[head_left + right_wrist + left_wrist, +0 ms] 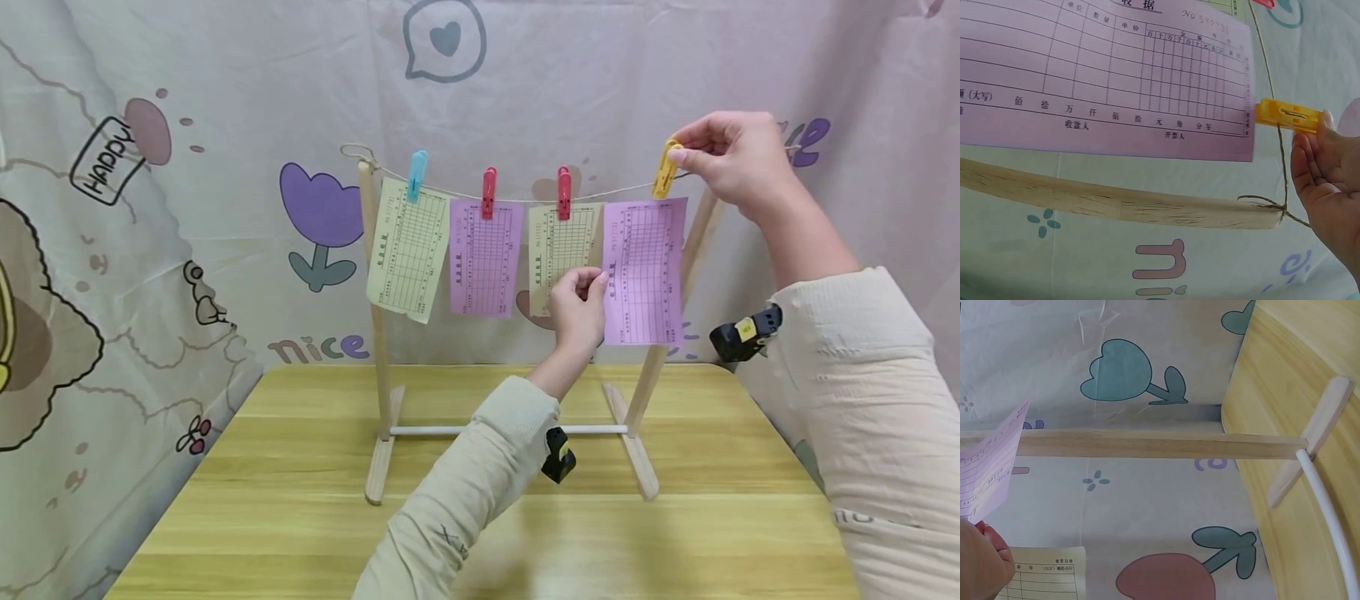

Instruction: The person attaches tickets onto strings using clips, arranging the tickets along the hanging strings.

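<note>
My right hand [741, 162] pinches the yellow clothespin [663, 173] between thumb and fingers, up at the string [618, 192]. The pin's front end is right at the top edge of a purple receipt slip [643, 275], printed with a table. Lower down, my left hand [577, 312] pinches that slip's left edge between thumb and finger. In the right wrist view the clothespin [1288, 114] lies across the string, its tip meeting the slip's edge [1179, 94]. In the left wrist view, my left hand [985, 562] covers the held edge.
Further left on the string hang a yellow slip [411, 250] under a blue clothespin [417, 177], a purple slip [486, 267] and another yellow slip [547, 242], each under a red clothespin. Wooden posts [381, 358] with a white crossbar [427, 431] stand on the table [285, 467].
</note>
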### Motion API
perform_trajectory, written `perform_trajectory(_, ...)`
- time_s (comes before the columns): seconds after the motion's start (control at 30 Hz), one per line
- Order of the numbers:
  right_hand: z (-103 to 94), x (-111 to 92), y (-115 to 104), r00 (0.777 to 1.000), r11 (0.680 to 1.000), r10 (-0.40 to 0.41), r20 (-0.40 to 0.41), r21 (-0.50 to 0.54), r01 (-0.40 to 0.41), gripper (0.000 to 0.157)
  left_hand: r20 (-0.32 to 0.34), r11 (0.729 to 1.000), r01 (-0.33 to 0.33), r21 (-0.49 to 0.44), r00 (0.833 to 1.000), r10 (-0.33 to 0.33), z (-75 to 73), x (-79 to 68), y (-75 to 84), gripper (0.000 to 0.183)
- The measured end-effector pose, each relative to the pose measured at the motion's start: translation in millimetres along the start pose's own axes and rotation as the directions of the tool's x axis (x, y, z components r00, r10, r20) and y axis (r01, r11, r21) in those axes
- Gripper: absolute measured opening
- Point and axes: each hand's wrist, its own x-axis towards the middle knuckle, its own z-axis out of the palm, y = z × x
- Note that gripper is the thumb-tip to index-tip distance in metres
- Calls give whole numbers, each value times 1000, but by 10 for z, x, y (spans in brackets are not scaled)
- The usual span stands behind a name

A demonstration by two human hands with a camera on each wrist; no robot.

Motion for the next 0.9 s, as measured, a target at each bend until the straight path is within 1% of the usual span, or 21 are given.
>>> perform_trajectory(0.1, -7, 7, 5, 1000, 1000, 9, 7, -11, -9, 10, 6, 1000, -8, -2, 1000, 8, 4, 13, 20, 9)
perform_trajectory(0.3, 16, 17, 15, 999, 998, -33, 40, -44, 34, 12, -4, 1000, -17, -3, 1000, 17, -3, 27, 64, 9)
perform_trajectory(0.4, 20, 12, 20, 998, 997, -36, 58, -59, 40, 13, -2, 1000, -11, -3, 1000, 11, 3, 19, 66, 9)
perform_trajectory(0.53, 23, 6, 17, 997, 994, -27, 77, -108, 36, 23, 6, 1000, -13, -5, 1000, 13, 6, 8, 60, 9)
perform_trajectory(0.63, 28, 4, 14, 996, 989, -38, 86, -138, 50, 32, 0, 1000, -23, -6, 1000, 23, 8, 6, 59, 8)
perform_trajectory(0.77, 36, -5, 13, 994, 986, -54, 98, -150, 68, 37, -4, 1000, -27, -6, 1000, 27, 5, 11, 69, 9)
perform_trajectory(0.9, 25, -12, 20, 992, 985, -41, 119, -159, 60, 40, 0, 1000, -26, -5, 1000, 26, 1, 15, 75, 9)
